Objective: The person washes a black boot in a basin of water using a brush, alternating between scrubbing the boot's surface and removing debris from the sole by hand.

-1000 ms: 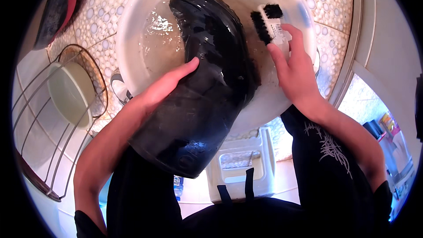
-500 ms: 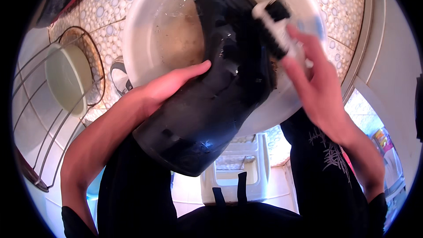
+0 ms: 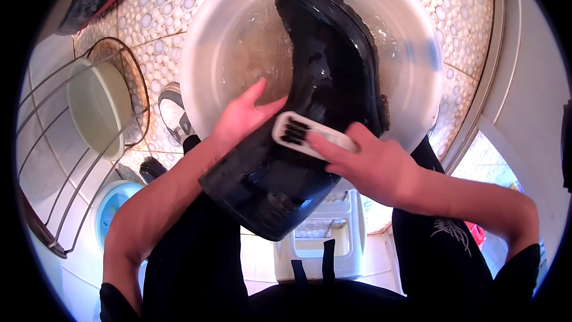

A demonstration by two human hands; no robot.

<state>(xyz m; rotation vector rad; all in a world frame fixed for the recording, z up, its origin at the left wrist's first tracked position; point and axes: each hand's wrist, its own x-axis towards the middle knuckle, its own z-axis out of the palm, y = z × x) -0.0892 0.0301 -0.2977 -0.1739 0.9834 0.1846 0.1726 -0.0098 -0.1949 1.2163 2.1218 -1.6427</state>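
Observation:
A wet black rubber boot (image 3: 322, 71) lies slanted over the large white basin (image 3: 199, 59), its toe pointing away and its shaft opening toward me. My left hand (image 3: 241, 116) supports the boot at the left of its shaft. Its thumb is raised off the rubber, and the other fingers run partly out of sight beneath the boot. In my right hand (image 3: 369, 158) is a white scrub brush (image 3: 319, 141) with a black patch on its top, lying across the ankle and upper shaft. The bristles are hidden on the underside. Brownish water (image 3: 250, 53) stands in the basin.
A white plastic stool (image 3: 351, 244) stands between my knees. On the left are a wire rack (image 3: 62, 203), a pale green basin (image 3: 98, 110), a shoe (image 3: 173, 110) and a blue tub (image 3: 110, 209). The floor is pebble-patterned tile (image 3: 152, 18).
The brush has moved from the sole side left and down onto the shaft. The boot has turned a little more upright and shifted right. My left thumb has lifted off it.

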